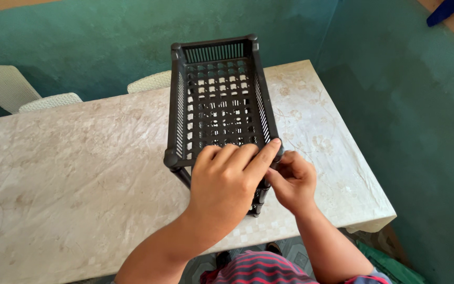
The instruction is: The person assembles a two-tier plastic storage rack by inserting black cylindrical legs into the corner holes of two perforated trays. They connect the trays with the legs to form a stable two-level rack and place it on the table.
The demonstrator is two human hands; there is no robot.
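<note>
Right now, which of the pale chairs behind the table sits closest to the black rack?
The woven chair back just left of the black rack's far end. The other two chair backs stand further left, past a bare stretch of the table.

Matt black plastic rack [219,100]
</note>
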